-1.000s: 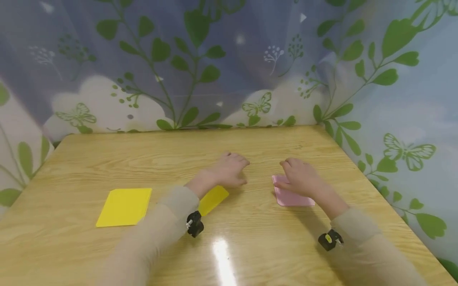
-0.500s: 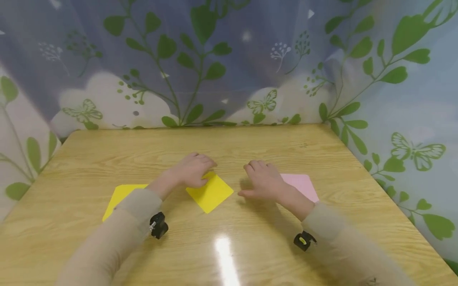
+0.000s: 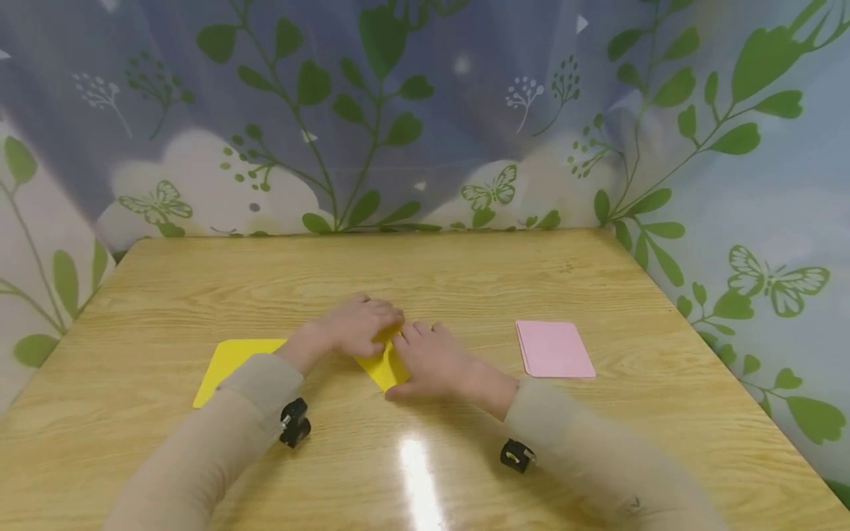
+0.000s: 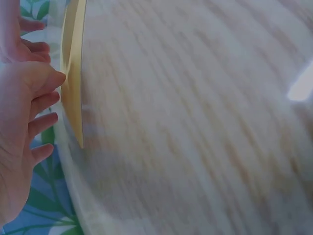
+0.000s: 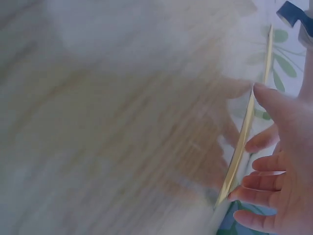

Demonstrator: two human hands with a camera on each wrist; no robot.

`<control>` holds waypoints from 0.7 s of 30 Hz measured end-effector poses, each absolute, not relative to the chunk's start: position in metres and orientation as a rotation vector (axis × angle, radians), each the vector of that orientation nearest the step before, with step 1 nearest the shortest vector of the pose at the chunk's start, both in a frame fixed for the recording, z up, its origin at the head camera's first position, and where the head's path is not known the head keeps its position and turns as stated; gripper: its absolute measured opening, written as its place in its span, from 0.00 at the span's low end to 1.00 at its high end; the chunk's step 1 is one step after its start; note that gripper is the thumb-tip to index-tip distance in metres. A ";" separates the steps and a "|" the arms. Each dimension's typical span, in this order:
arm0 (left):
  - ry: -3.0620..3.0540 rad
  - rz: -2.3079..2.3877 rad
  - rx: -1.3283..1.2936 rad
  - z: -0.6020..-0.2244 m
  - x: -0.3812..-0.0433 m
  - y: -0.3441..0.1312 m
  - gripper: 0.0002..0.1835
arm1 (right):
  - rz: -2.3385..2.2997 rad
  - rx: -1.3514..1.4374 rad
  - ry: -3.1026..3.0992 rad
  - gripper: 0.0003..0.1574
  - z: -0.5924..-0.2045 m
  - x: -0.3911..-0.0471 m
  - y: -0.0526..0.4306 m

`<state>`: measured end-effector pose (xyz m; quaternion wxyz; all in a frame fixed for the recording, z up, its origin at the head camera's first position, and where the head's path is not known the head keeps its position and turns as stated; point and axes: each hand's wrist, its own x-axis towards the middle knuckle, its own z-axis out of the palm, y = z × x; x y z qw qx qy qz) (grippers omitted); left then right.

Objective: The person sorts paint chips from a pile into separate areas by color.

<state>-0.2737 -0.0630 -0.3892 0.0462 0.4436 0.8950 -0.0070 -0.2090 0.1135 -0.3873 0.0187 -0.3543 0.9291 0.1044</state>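
Note:
My left hand (image 3: 364, 324) pinches a yellow square sheet (image 3: 380, 366) by its far left edge, over the middle of the table. In the left wrist view the thumb tip lies right at the sheet (image 4: 73, 100), which shows edge-on and slightly bowed. From the right, my right hand (image 3: 434, 361) lies across the sheet's right part with its fingers extended and thumb at the near corner. The right wrist view shows that thumb and the fingertips along the sheet's thin edge (image 5: 239, 147). The hands cover much of the sheet.
A larger yellow square (image 3: 235, 361) lies at left, partly behind the left sleeve. Pink squares (image 3: 556, 350) with rounded corners lie at right, one slightly offset over another. A patterned curtain (image 3: 372, 133) stands along the back edge of the wooden table (image 3: 465, 273).
My left hand has moved left, bringing the yellow sheet into fuller view, then stayed. My right hand has left the pink squares and come left onto the yellow sheet.

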 end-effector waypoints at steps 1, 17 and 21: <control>2.728 -0.017 1.346 -0.390 -0.274 -0.063 0.30 | 0.334 -1.102 2.879 0.56 -0.388 -0.208 0.111; 2.730 0.059 1.247 -0.397 -0.274 -0.073 0.36 | 0.231 -0.893 2.884 0.56 -0.388 -0.217 0.120; 2.726 0.064 1.234 -0.397 -0.270 -0.078 0.44 | 0.200 -0.874 2.882 0.58 -0.388 -0.220 0.129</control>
